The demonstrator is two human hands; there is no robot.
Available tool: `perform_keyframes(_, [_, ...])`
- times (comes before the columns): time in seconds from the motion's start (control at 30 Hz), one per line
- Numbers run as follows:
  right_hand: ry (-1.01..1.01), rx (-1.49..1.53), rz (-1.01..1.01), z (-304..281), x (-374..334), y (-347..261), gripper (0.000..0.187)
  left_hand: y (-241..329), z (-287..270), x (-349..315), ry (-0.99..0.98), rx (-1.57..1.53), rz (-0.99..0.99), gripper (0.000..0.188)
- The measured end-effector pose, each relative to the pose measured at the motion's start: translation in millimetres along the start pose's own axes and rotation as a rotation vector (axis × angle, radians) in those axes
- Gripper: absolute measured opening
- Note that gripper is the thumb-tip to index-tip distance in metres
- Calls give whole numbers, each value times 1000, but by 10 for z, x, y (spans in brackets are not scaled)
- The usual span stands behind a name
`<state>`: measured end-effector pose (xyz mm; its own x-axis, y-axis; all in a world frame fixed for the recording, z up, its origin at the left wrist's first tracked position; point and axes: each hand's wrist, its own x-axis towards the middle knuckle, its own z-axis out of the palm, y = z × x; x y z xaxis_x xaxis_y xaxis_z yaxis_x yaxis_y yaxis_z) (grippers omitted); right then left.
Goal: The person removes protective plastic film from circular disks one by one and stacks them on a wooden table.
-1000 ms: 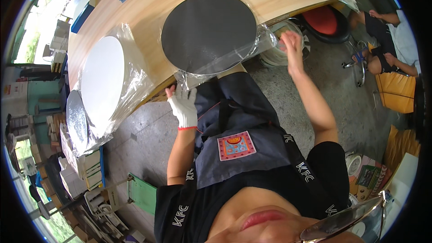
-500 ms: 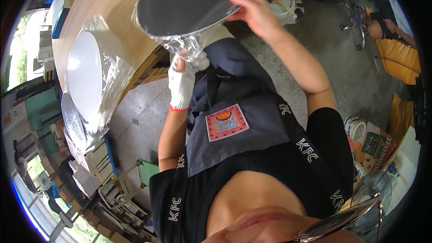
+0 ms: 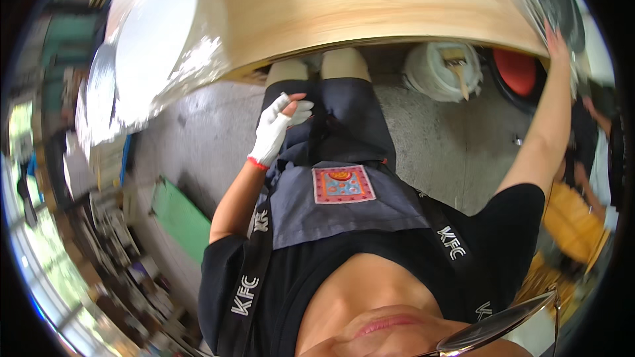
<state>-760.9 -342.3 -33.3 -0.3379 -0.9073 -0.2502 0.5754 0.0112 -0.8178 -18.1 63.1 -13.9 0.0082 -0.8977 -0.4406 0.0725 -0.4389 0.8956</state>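
Note:
My left hand (image 3: 284,122), in a white glove with some fingertips bare, hovers over my lap. Its fingers are loosely bent and apart, holding nothing. Reaching far out, my bare right hand (image 3: 557,46) is at the near edge of a dark oval panel (image 3: 559,3) wrapped in clear film, at the table's right end. Its fingers lie along the panel's edge; the thumb is hidden. On the table's left side sits a white oval panel (image 3: 159,26) in crinkled clear film, with a smaller silvery oval piece (image 3: 101,86) beside it.
The wooden table (image 3: 370,0) spans the view ahead of me. Below its edge stand a white bucket (image 3: 423,79) with a brush (image 3: 458,69) across it and a red-seated stool (image 3: 516,71). A green board (image 3: 180,218) is on the floor at left. Another person (image 3: 585,119) is at far right.
My right hand has carried the dark panel from in front of me to the table's right end. My left hand has let go of its film. My body has turned toward the table.

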Motion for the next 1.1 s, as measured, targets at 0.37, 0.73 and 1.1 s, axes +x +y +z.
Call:
perform_keyframes(0.37, [71, -732, 190, -835, -237, -372, 51, 813, -248, -266, 129, 1009, 785, 34])
perform_keyframes(0.73, [-1156, -907, -231, 3365, -3617, 2502, 26, 1443, -1734, 40, 572, 1449, 684, 57])
perform_keyframes(1.1, [-1160, -974, -285, 4811, -4021, 3038, 24, 1432, -1375, 270, 493, 1257, 1059, 45])
